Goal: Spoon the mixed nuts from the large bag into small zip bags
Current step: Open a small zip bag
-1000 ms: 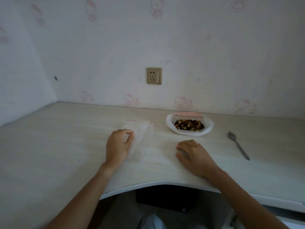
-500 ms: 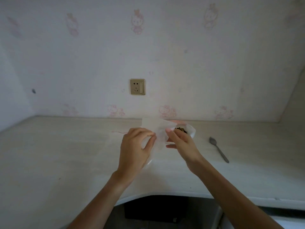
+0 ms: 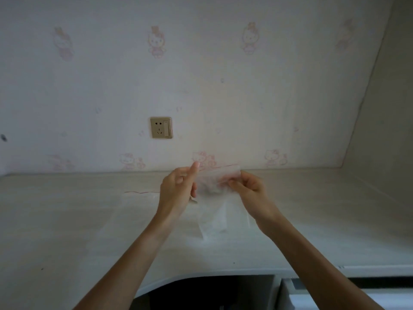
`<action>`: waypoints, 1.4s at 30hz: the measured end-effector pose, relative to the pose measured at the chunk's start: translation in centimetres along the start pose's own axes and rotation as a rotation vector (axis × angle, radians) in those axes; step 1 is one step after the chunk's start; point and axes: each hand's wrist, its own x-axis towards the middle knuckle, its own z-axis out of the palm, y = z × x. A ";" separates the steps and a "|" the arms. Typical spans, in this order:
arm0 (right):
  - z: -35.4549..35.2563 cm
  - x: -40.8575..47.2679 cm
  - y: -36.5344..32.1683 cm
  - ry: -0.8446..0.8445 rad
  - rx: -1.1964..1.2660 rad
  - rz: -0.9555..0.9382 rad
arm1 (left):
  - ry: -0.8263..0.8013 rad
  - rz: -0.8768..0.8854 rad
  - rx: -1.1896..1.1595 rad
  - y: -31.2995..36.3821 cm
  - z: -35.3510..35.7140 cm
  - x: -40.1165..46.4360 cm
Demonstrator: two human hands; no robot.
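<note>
Since a second ago, one small zip bag has been lifted off the table and is now held up between both hands. Its top edge is pinched by the left hand at one corner and by the right hand at the other, fingers curled onto the thin plastic, so that the bag hangs clear above the table with its red zip line stretched across. The mouth appears not yet pulled apart, though the clear film makes that hard to judge. A further small bag lies flat on the table just left of the left hand, marked by its red line. The large bag of nuts and the spoon are not to be seen now, perhaps hidden behind the hands. By this reckoning the task is barely begun: nothing has been spooned and no bag filled. Broad open table is left on both sides; the wall stands behind and the curved front edge lies near the body.
</note>
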 end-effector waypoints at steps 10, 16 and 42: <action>0.2 -1.2 -0.8 -0.063 -0.225 0.119 | -0.014 0.013 -0.094 0.4 0.5 -1.2; 1.1 -1.0 -1.1 0.055 -0.177 0.074 | 0.051 0.139 -0.020 0.2 0.5 -1.5; -0.8 -0.4 0.2 0.298 0.097 0.372 | -0.063 -0.257 -0.462 -0.7 -0.6 -1.7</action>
